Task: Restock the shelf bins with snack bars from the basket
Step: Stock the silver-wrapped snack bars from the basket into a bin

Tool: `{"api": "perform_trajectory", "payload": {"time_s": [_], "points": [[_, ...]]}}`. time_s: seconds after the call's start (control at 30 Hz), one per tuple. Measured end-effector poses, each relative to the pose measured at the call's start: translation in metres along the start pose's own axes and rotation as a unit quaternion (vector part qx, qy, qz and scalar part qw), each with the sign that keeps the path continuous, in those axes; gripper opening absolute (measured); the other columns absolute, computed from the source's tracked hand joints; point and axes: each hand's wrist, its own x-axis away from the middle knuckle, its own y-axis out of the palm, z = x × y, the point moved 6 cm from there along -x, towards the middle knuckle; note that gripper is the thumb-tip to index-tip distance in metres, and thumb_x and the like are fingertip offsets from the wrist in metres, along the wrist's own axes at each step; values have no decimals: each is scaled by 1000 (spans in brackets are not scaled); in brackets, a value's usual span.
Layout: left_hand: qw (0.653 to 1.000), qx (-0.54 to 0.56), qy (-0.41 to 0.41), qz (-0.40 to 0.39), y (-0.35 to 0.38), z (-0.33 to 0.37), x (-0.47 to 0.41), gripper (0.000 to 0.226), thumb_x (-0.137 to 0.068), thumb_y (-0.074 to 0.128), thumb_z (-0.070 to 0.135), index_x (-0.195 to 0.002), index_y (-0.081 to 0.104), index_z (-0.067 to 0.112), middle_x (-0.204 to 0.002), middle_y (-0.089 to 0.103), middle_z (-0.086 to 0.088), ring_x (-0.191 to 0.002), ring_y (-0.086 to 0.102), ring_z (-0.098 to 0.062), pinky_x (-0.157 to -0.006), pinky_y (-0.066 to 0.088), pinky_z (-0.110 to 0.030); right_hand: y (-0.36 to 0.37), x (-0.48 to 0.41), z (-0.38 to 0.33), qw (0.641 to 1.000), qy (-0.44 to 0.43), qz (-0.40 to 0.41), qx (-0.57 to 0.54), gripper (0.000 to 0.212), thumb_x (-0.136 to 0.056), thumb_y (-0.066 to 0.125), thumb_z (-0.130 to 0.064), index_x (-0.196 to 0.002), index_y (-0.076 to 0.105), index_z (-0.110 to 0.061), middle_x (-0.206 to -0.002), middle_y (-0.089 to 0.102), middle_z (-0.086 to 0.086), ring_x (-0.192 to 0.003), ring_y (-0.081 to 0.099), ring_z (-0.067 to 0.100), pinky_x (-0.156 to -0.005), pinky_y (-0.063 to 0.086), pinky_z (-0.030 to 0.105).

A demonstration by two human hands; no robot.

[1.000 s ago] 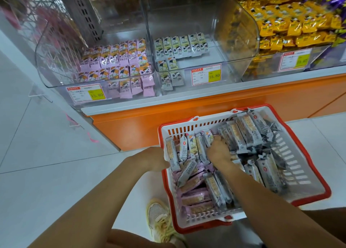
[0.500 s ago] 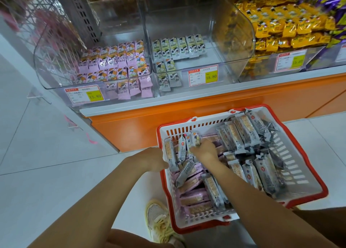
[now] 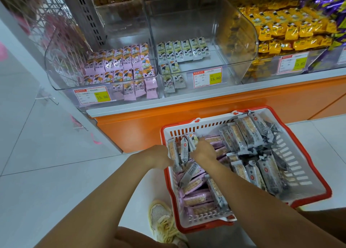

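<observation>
Nearest: the person is crouching, with a shoe (image 3: 161, 216) sitting on the floor (image 3: 56, 182) just beside the basket's near-left corner. Both forearms are reaching forward into the basket (image 3: 326, 193), which has a red rim and white slatted walls and is standing on the floor in front of the shelf.

Left hand (image 3: 161, 156) is sitting at the basket's left rim, touching the upright grey bars (image 3: 176, 154). Its fingers are hiding behind them, so I cannot tell whether it is gripping the bars or the rim. Right hand (image 3: 203, 151) is sitting inside the basket, fingers curling round the inner side of the same bunch and pinching it. So the bunch is standing between the two hands, touching both.

Pink bars (image 3: 196, 198) are lying flat under the right forearm. Loose grey bars (image 3: 249, 133) are piling along the far-right side, apart from both hands.

Step, judging: gathering a handful. Doing it well probably means taking one colour only, squaring the bars the same way up, squeezing flat faces rather than crimped ends, and taking no more than one grip can hold before lifting clear of the far wall.

Farther: the orange shelf base (image 3: 206, 112), then the clear bins. The middle bin (image 3: 221, 60) is showing a few grey packets and much bare bottom, so it is the likely target. The left bin (image 3: 56, 64) is holding pink packets and is fuller. Yellow packets (image 3: 280, 32) are filling the bin to the right.
</observation>
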Motion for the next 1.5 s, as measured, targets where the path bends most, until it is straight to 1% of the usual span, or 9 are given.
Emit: {"api": "perform_trajectory", "payload": {"time_s": [0.1, 0.2, 0.4, 0.47, 0.77, 1.0, 1.17, 1.4, 1.5], "points": [[995, 9, 26, 97, -29, 5, 6, 41, -96, 50, 30, -61, 45, 8, -60, 36, -5, -54, 36, -16, -55, 30, -27, -5, 2, 4, 1000, -9, -20, 10, 22, -90, 65, -29, -80, 57, -11, -68, 53, 1, -65, 57, 19, -53, 47, 27], [954, 24, 63, 293, -78, 17, 37, 34, -95, 47, 21, -64, 54, 9, -61, 48, -5, -59, 46, -21, -53, 34, -27, -31, 7, 12, 997, -52, -63, -6, 21, -90, 61, -29, -91, 63, -8, -80, 62, 4, -76, 64, 19, -62, 48, 27], [750, 212, 170, 603, -147, 33, 107, 19, -93, 48, 23, -95, 63, 12, -87, 62, 1, -79, 58, -16, -68, 49, -31, -137, 63, 19, 969, -120, -175, -129, 49, -83, 72, -38, -105, 61, 5, -89, 65, 11, -62, 63, 15, -69, 57, 35], [715, 227, 184, 635, -158, 32, 114, 28, -90, 47, 20, -114, 58, 10, -105, 54, 1, -99, 54, -17, -86, 46, -31, -181, 97, -1, 956, -173, -170, -166, 37, -79, 73, -36, -89, 62, -3, -67, 64, 2, -57, 61, 14, -56, 53, 29], [812, 193, 84, 544, -170, 38, 84, 63, -95, 50, 16, -148, 21, 3, -154, 25, -14, -144, 17, -25, -113, 9, -24, -321, 81, -148, 960, -260, 66, -84, 33, -79, 77, -26, -66, 54, -6, -53, 53, 4, -32, 49, 4, -32, 33, 10], [850, 172, 77, 491, -164, 47, 74, 74, -94, 52, 27, -151, 10, 6, -158, 14, -12, -147, 5, -24, -117, 3, -30, -275, 6, -184, 977, -186, -23, 105, 29, -86, 71, -20, -67, 52, -8, -62, 48, 5, -43, 45, 13, -33, 36, 14], [855, 179, 90, 479, -164, 45, 76, 75, -95, 52, 27, -151, 6, 9, -157, 18, -10, -145, 8, -26, -117, 5, -31, -243, -11, -181, 976, -175, -42, 120, 28, -87, 69, -33, -88, 58, -7, -87, 48, 4, -76, 51, 14, -72, 47, 27], [839, 188, 123, 495, -164, 45, 82, 73, -92, 56, 21, -151, 15, 10, -153, 30, -8, -142, 20, -23, -114, 1, -24, -257, -17, -163, 984, -146, 13, 98, 34, -95, 56, -30, -68, 43, -13, -64, 46, 4, -50, 38, 13, -46, 33, 20], [836, 196, 121, 498, -162, 46, 85, 72, -92, 55, 18, -151, 15, 11, -153, 31, -7, -141, 20, -23, -115, 5, -26, -256, -7, -162, 960, -153, 16, 235, 29, -99, 46, -30, -104, 59, -5, -97, 54, 10, -70, 50, 17, -57, 37, 24]]}}
